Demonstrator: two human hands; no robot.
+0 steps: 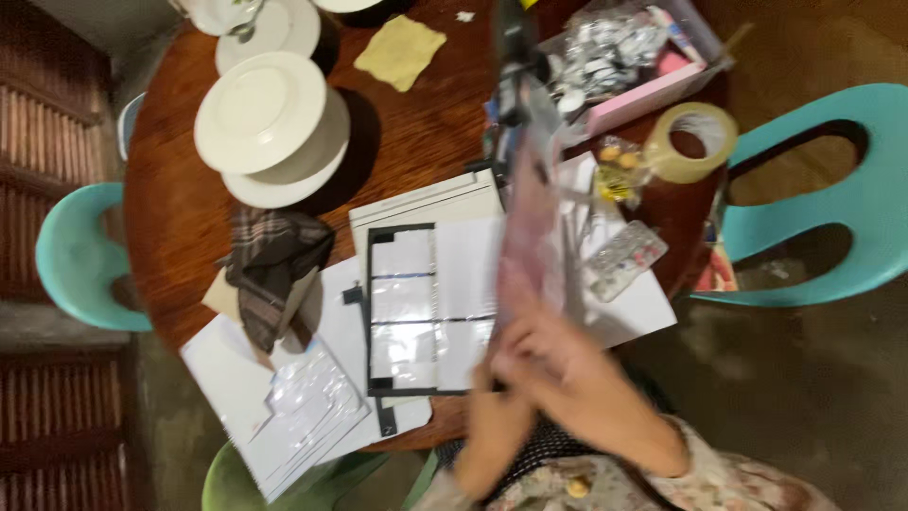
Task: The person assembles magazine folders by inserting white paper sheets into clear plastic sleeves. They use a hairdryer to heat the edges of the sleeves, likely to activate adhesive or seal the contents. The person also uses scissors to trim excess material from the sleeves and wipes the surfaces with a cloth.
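Clear plastic sleeve (530, 203) is held upright over the black-framed pocket page (421, 308), gripped by both blurred hands: left hand (499, 402), right hand (558, 355) (finger closure unclear). Step: handling sleeve; next requires steady alignment.

My hands (530, 364) meet at the near edge of the surface (189, 218), just right of the binder (416, 312). Stacked plates (270, 128) sit far left, the cloth (274, 260) near them, the tape roll (695, 142) far right.
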